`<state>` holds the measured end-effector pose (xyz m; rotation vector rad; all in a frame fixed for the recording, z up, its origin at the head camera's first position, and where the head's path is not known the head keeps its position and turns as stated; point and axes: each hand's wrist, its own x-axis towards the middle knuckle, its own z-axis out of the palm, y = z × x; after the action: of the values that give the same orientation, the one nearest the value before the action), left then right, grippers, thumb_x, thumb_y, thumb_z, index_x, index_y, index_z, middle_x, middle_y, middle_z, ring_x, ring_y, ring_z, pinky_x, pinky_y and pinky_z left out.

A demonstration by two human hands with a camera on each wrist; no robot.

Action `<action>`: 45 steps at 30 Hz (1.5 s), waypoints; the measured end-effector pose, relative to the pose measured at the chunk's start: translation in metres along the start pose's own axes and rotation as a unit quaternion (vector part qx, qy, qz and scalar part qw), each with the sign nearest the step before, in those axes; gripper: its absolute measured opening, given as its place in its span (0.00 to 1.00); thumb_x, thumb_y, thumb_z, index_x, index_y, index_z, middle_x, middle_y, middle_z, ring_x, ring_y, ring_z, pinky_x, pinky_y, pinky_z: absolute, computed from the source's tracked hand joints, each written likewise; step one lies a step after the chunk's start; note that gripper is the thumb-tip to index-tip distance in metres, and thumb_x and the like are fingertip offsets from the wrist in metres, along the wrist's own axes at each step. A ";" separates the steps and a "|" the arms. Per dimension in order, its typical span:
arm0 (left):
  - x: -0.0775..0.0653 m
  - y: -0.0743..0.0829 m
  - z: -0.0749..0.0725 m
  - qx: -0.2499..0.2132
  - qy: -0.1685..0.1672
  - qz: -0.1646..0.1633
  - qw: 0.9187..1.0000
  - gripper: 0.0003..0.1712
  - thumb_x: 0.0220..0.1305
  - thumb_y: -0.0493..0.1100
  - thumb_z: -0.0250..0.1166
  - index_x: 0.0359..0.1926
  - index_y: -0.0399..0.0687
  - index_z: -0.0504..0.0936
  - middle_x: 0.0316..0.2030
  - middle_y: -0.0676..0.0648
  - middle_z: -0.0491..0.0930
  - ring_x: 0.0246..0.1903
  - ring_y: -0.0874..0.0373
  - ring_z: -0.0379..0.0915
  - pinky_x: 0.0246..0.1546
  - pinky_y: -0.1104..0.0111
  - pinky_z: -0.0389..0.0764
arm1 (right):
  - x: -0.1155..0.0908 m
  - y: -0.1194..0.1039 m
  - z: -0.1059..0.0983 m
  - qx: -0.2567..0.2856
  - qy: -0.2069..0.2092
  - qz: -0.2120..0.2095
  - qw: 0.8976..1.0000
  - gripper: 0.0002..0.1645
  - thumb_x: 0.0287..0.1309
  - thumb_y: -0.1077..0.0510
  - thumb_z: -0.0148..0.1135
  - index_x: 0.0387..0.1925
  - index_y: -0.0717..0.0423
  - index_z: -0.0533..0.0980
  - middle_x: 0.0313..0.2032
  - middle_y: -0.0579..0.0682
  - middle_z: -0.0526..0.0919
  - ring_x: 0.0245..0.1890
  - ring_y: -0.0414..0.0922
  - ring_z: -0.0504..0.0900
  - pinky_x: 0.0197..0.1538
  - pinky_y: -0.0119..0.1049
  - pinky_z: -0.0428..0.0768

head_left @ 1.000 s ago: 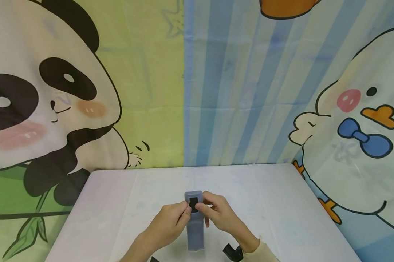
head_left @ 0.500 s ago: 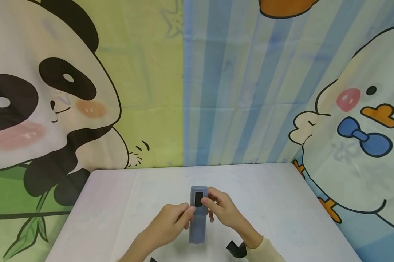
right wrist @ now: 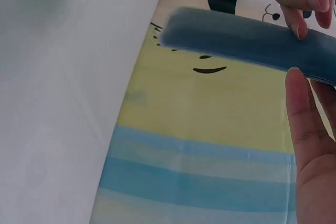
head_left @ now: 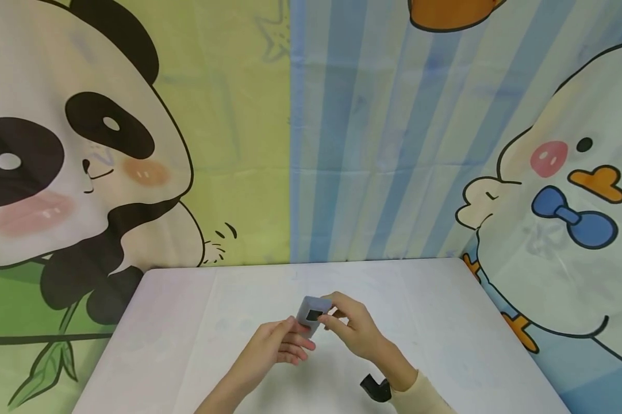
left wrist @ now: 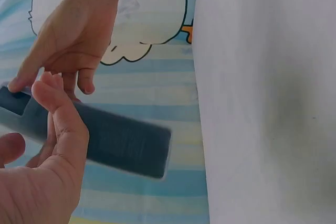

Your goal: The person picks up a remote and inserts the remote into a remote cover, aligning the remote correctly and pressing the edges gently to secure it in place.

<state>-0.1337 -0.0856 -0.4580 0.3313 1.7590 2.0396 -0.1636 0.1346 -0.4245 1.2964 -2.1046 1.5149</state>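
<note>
A slim, long blue-grey device (head_left: pixel 306 317) with a small black rectangle (head_left: pixel 315 315) near one end is held above the table, tilted so it looks foreshortened in the head view. My right hand (head_left: pixel 360 330) grips it by the end with the black rectangle, thumb over that face. At its left side, my left hand (head_left: pixel 269 344) has loosely extended fingers that touch or nearly touch it. A plain, dark long face of the device (left wrist: pixel 128 142) shows in the left wrist view, partly behind left-hand fingers. The right wrist view shows its smooth blue side (right wrist: pixel 226 35).
On the white table (head_left: pixel 187 322), a black elbow-shaped piece (head_left: pixel 375 388) lies close to my right sleeve (head_left: pixel 422 397). Behind the table hangs a cloth printed with a panda and a white bird (head_left: pixel 549 276).
The device has gone from lengthwise, with its long face toward the head camera, to tilted and foreshortened. The left fingers have loosened and spread; the right hand keeps its grip.
</note>
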 end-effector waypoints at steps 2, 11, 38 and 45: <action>0.000 0.001 -0.002 -0.027 0.007 -0.007 1.000 0.33 0.78 0.59 0.49 0.52 0.29 0.79 0.40 0.38 0.85 0.34 0.54 0.82 0.38 0.66 0.84 | -0.001 0.003 0.001 -0.032 -0.004 -0.048 0.998 0.11 0.65 0.71 0.61 0.48 0.63 0.74 0.41 0.54 0.80 0.39 0.46 0.82 0.35 0.40 0.85; 0.004 0.000 -0.006 -0.073 0.012 -0.020 0.997 0.30 0.78 0.57 0.51 0.53 0.30 0.79 0.39 0.44 0.84 0.36 0.56 0.80 0.38 0.68 0.83 | -0.023 0.034 0.008 -0.083 -0.021 -0.103 0.991 0.21 0.70 0.53 0.60 0.57 0.61 0.75 0.51 0.58 0.77 0.51 0.52 0.79 0.52 0.39 0.81; 0.012 -0.022 -0.007 0.038 0.058 0.008 0.998 0.22 0.70 0.36 0.57 0.61 0.27 0.71 0.44 0.41 0.84 0.41 0.51 0.82 0.39 0.63 0.84 | -0.044 0.032 0.025 0.117 0.053 0.230 0.965 0.20 0.71 0.61 0.60 0.61 0.61 0.71 0.47 0.59 0.79 0.45 0.59 0.81 0.40 0.43 0.85; 0.014 -0.027 -0.006 0.073 0.053 0.005 0.996 0.21 0.70 0.37 0.57 0.61 0.31 0.74 0.43 0.43 0.83 0.41 0.52 0.81 0.37 0.63 0.83 | -0.043 0.040 0.032 0.142 0.070 0.288 0.945 0.16 0.70 0.60 0.61 0.53 0.66 0.74 0.40 0.59 0.81 0.36 0.49 0.83 0.34 0.42 0.85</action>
<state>-0.1438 -0.0814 -0.4871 0.2797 1.9797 1.9734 -0.1606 0.1321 -0.4912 0.6251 -2.3531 2.1334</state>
